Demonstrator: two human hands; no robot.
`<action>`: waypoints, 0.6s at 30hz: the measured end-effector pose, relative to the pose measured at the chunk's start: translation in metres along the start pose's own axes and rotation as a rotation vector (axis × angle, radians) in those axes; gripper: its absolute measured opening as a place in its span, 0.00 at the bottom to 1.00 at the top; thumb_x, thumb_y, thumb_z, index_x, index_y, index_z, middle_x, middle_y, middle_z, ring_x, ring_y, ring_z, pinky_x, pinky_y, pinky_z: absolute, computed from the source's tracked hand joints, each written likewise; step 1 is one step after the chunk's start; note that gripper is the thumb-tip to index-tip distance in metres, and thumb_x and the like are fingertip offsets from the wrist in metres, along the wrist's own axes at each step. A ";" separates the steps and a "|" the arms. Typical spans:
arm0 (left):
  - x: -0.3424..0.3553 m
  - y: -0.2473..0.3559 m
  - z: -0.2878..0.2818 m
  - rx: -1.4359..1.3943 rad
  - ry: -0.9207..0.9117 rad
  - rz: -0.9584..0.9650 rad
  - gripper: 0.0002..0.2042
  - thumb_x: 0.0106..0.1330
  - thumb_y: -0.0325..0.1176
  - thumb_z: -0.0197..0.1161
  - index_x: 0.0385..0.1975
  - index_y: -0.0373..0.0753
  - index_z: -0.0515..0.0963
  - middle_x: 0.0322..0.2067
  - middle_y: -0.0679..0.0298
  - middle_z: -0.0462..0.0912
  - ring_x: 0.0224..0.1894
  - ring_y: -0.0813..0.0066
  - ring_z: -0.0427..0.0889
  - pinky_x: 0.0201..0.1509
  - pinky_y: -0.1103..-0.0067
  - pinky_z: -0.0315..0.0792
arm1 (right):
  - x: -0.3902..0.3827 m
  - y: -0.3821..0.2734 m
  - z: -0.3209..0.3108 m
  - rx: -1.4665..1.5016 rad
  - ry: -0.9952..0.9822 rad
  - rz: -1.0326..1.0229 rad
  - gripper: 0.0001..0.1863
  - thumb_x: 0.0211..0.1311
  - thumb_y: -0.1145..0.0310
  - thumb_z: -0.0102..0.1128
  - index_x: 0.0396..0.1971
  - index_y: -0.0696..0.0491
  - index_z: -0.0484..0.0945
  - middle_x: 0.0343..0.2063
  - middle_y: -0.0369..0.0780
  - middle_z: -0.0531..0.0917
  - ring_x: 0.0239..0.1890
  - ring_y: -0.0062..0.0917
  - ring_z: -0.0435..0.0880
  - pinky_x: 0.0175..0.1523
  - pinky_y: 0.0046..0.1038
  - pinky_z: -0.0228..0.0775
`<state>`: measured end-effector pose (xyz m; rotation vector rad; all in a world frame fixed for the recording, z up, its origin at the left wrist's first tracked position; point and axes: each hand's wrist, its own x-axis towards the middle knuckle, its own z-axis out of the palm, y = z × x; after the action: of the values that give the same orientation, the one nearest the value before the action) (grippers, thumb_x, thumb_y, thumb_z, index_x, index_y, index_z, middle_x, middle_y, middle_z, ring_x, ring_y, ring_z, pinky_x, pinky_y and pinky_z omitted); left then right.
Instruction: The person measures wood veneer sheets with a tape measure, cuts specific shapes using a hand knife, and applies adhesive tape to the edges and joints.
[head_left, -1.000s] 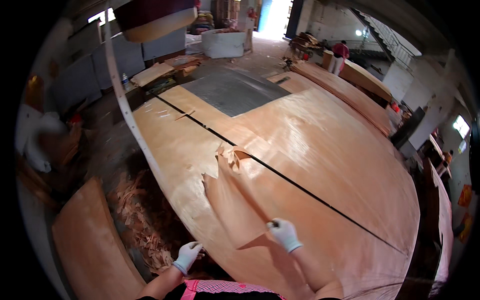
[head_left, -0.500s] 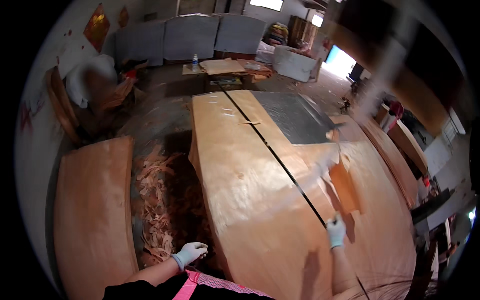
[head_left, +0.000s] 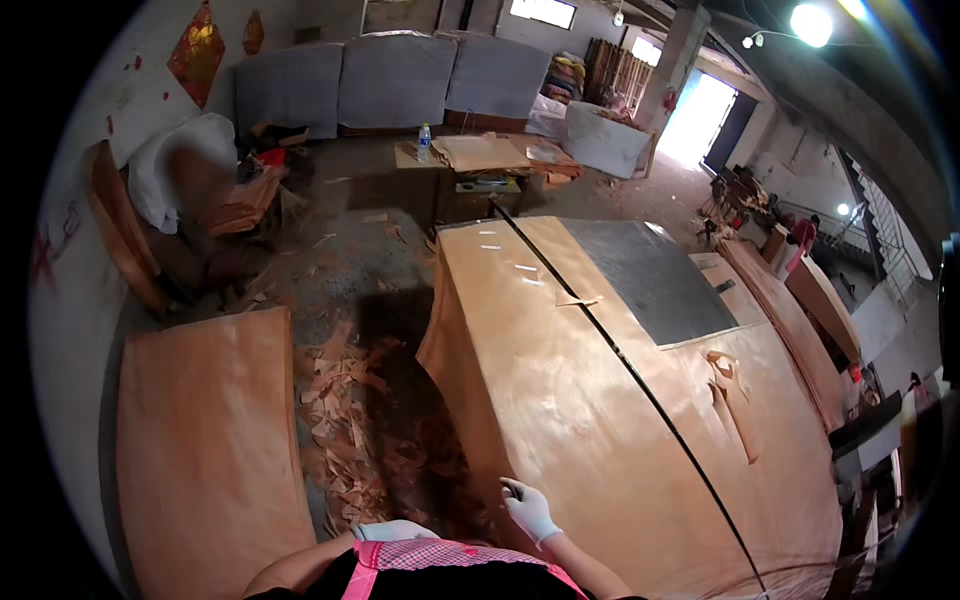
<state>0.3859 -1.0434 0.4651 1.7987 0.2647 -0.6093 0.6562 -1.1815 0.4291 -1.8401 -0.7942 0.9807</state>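
Observation:
My left hand (head_left: 398,531), in a pale glove, is low in front of me beside the pink checked apron (head_left: 440,556). Its fingers stretch to the right, partly covered by the apron, and I see nothing held. My right hand (head_left: 532,512), gloved too, hovers at the near left edge of the large stack of tan veneer sheets (head_left: 580,430). Its fingers bend loosely, apart from the thumb, with no object visible in them. A long thin black strip (head_left: 655,400) runs lengthwise over the stack. Right of it lies a curled torn veneer piece (head_left: 735,410).
A dark grey sheet (head_left: 650,280) covers the stack's far right part. Another veneer stack (head_left: 210,430) stands at left, with shredded scraps (head_left: 345,430) on the floor between. Beyond are a small table (head_left: 480,152) with a water bottle (head_left: 424,143), and grey-covered panels (head_left: 395,85).
My right hand has left the black strip and moved left to the stack's edge. My left hand has drawn in to the apron. The torn veneer piece now lies lower; the view has shifted.

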 end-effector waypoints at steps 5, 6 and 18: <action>-0.019 -0.040 -0.077 0.021 -0.010 -0.023 0.19 0.69 0.43 0.57 0.54 0.40 0.78 0.48 0.58 0.84 0.52 0.71 0.80 0.58 0.75 0.70 | 0.074 -0.065 0.044 -0.104 -0.038 -0.011 0.17 0.68 0.69 0.55 0.55 0.55 0.78 0.27 0.33 0.83 0.29 0.13 0.78 0.38 0.22 0.74; -0.020 -0.047 -0.092 0.028 -0.014 -0.026 0.19 0.69 0.43 0.57 0.54 0.40 0.78 0.48 0.58 0.84 0.52 0.70 0.80 0.58 0.75 0.70 | 0.096 -0.063 0.047 -0.107 -0.013 -0.022 0.17 0.68 0.69 0.55 0.54 0.55 0.79 0.27 0.33 0.83 0.29 0.13 0.79 0.38 0.22 0.73; 0.015 -0.108 -0.344 0.119 0.010 -0.136 0.18 0.68 0.41 0.57 0.52 0.40 0.79 0.46 0.57 0.84 0.50 0.67 0.81 0.55 0.74 0.72 | 0.439 -0.063 -0.044 0.356 0.782 0.041 0.15 0.59 0.71 0.59 0.45 0.60 0.82 0.32 0.44 0.87 0.33 0.22 0.84 0.38 0.25 0.75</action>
<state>0.4398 -0.6877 0.4384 1.9093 0.3671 -0.7251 0.8989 -0.8130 0.3661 -1.7178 -0.0937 0.3242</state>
